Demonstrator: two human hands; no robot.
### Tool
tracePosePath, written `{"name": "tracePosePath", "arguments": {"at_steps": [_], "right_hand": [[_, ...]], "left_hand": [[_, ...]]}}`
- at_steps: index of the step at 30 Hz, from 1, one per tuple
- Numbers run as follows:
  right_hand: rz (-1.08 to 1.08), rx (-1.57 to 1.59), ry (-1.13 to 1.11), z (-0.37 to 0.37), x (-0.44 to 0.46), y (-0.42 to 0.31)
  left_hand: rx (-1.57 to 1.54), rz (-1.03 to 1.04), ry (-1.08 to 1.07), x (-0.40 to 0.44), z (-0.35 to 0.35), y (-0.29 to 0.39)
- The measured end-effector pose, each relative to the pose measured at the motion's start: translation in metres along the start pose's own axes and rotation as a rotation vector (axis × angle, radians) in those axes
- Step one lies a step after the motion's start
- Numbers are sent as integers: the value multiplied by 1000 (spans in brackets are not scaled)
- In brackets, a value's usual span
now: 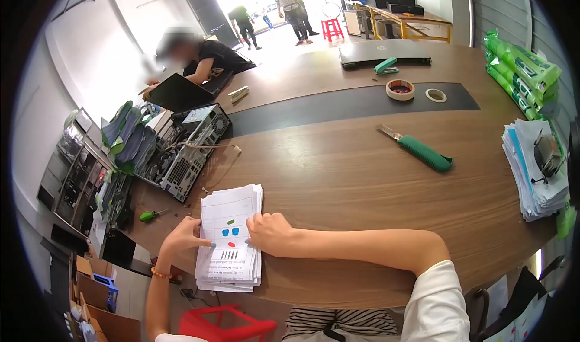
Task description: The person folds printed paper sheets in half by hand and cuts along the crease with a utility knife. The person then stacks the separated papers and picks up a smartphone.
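Note:
A stack of printed paper sheets (226, 203) lies at the near edge of the table, its edges slightly uneven. Small coloured pictures and lines of text are printed on the top sheet; the text appears upside down. My left hand (181, 234), with a beaded bracelet at the wrist, grips the stack's left side, thumb on top. On the right side, the curled fingers of my right hand (270, 232) close on the stack's edge. Some fingertips of both hands are hidden.
An opened computer case (196, 152) and a green screwdriver (148, 216) are to the left. A green utility knife (423, 153), tape roll (400, 89), stapler (386, 66) and closed laptop (383, 53) lie farther away. Another paper pile (524, 170) stands right. A person sits behind an open laptop (181, 92).

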State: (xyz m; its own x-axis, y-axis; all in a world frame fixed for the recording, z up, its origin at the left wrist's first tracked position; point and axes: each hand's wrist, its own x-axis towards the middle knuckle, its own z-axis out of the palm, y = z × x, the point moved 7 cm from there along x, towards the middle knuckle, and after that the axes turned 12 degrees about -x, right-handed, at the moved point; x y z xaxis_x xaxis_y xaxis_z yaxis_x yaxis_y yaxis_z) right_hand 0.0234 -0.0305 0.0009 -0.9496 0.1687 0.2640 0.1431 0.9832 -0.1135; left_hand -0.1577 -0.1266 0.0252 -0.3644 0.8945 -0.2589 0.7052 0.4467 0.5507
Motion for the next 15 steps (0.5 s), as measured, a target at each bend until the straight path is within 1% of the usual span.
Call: {"name": "tracePosePath", "arguments": {"at_steps": [2,3,4,5,6,8,9,11,12,13,14,15], "right_hand": [[63,24,33,8,2,5],[3,-25,15,7,1,0],[-56,-75,-3,7,0,-3],[-86,-105,-82,10,3,-3],[-73,-98,-78,7,4,-1],[-147,-140,-162,7,3,-3],[-142,-132,-155,6,5,-4],[-120,-120,-160,6,5,-3],[-116,-109,-174,5,4,-3],[-130,-91,-170,5,3,-3],[-121,-96,-177,6,3,-2],[-131,-128,-169,10,5,-4]], "left_hand": [[99,-88,-53,3,0,2],[109,-86,-62,6,-2,7],[253,-156,-125,10,-1,9],[398,-225,-186,13,-1,11],[411,-220,-194,16,-1,21],[785,-413,-306,17,1,31],[798,-404,-309,19,4,44],[1009,-191,18,31,-9,85],[986,-58,88,42,-13,102],[878,124,227,47,-13,137],[693,298,302,58,-10,162],[502,387,322,63,0,193]]}}
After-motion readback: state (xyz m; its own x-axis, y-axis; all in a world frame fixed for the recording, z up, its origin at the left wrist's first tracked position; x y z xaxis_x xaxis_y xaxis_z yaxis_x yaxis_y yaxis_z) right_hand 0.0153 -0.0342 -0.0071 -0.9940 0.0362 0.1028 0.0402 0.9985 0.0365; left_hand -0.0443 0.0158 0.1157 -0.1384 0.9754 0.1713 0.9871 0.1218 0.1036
